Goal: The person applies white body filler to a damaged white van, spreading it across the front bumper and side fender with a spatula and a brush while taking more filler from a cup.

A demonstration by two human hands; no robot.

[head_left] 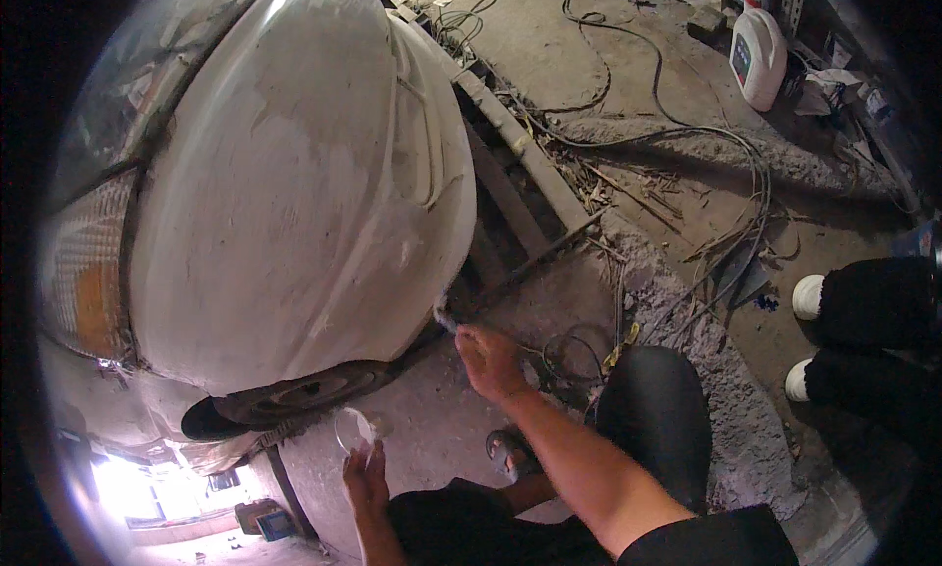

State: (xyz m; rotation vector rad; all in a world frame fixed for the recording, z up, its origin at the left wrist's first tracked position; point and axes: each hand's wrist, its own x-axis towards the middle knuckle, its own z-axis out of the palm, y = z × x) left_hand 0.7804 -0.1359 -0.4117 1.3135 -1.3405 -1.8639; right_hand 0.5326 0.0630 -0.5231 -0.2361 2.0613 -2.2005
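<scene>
A white car bumper with a dull, smudged surface fills the left and middle. My right hand is closed around a small brush-like tool. The tool's pale tip is at the bumper's lower right edge; whether it touches cannot be made out. Lower down, my left hand holds up a clear, shallow round container with some white material in it, below the car's wheel. An amber and clear lamp sits at the bumper's left end.
Black cables loop over rough concrete at the upper right. A white jug stands there. A metal-edged floor channel runs beside the bumper. At the right are another person's dark-trousered legs and white shoes.
</scene>
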